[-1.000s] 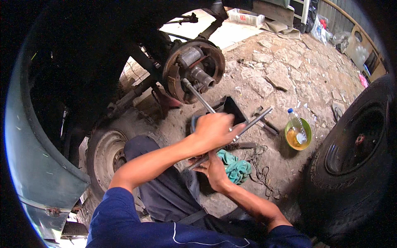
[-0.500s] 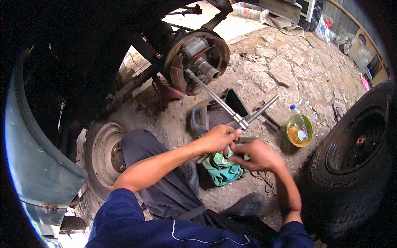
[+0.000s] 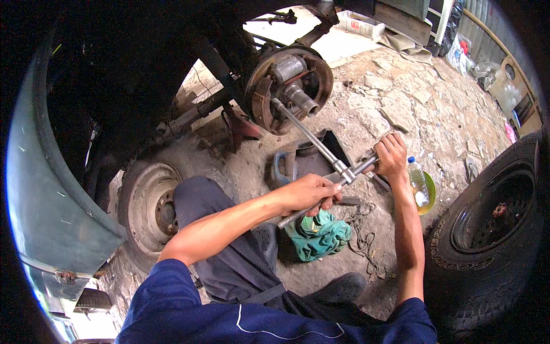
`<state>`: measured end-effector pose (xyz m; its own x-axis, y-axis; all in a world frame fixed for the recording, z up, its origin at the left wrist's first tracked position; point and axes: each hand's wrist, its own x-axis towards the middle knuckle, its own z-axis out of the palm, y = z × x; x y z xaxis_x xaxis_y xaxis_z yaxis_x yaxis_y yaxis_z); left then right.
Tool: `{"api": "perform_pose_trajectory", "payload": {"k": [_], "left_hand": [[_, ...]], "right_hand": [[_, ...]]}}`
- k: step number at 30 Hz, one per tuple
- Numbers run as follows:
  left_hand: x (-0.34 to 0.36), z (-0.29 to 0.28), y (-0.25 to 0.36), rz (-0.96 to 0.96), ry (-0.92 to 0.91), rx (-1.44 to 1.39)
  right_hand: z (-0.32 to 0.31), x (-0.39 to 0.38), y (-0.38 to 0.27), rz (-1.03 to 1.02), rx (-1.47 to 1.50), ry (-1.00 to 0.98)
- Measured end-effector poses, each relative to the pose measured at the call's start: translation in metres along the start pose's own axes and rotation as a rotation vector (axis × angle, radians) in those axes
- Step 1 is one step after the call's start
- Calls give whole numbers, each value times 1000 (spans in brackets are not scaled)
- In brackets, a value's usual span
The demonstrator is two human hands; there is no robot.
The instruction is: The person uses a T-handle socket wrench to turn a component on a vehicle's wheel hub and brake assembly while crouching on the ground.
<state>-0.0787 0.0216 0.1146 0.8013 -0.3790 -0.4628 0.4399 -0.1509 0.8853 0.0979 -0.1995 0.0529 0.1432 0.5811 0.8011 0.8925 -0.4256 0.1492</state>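
A long steel socket wrench with a sliding T-bar (image 3: 314,139) reaches from the drum brake assembly (image 3: 289,86) toward me. Its socket end sits on the backing plate, just left of the protruding hub spindle (image 3: 302,100). My left hand (image 3: 311,193) is closed around the near side of the crossbar, whose lower end sticks out past the fingers. On the far right end of the same bar, my right hand (image 3: 391,153) is wrapped in a fist. Below my left hand lies a crumpled green cloth (image 3: 321,235) on the ground.
A dark open container (image 3: 298,163) stands beneath the brake. Right of it are a plastic bottle (image 3: 417,182) and a green bowl (image 3: 429,195). A large tyre (image 3: 487,229) stands at right, a wheel (image 3: 150,209) at left by my knee. A red jack stand (image 3: 240,131) is under the axle.
My right hand has moved up from beside the left hand and the cloth, and now grips the crossbar's far end. The left hand stays on the bar. The view has shifted slightly.
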Motion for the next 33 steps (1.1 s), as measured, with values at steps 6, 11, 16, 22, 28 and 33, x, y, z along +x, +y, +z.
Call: {"api": "perform_pose_trajectory", "payload": {"k": [6, 11, 16, 22, 28, 33], "left_hand": [[-27, 1, -24, 99, -352, -938], [-34, 23, -38, 543, -32, -1572], [-30, 32, -17, 790, 58, -1614], [-30, 50, 37, 1000, 253, -1224], [44, 64, 108, 964, 735, 28], [139, 56, 122, 667, 634, 559]], "right_hand": [[1, 1, 5, -32, -15, 56], [14, -1, -3, 27, 20, 94], [36, -35, -11, 173, 118, 123], [72, -68, -63, 509, 302, 164], [110, -101, -152, 962, 472, 228], [60, -12, -252, 1866, 1523, 486]]}}
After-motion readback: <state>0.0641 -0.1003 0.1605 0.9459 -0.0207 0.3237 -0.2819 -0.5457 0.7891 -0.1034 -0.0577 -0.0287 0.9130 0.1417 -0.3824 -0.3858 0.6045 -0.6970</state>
